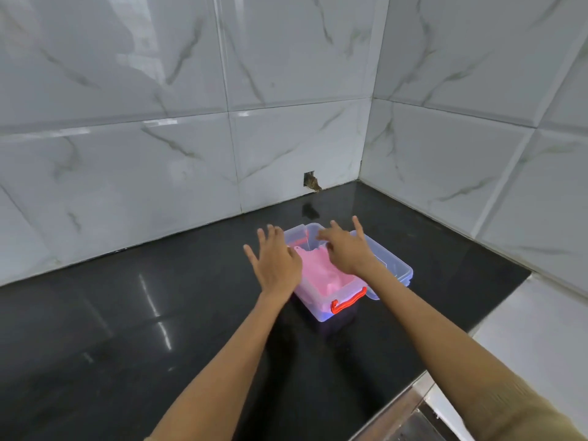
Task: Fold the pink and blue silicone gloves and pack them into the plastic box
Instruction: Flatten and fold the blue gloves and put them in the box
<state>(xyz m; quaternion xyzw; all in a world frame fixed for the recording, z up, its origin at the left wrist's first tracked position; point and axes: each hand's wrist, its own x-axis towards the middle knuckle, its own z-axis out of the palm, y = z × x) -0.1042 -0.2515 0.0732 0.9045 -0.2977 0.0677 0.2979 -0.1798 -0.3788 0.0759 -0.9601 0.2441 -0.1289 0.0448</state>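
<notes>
Folded pink glove inside open clear plastic box

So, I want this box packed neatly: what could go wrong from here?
1. The pink glove is heaped up to the rim of the plastic box, so it may spring up rather than stay folded.
2. No blue glove shows; it may be missing or buried.
3. Both the left hand and right hand hover open, not pressing the glove down.

plastic box far end behind both hands, blue glove unseen, fingers blurred
</notes>
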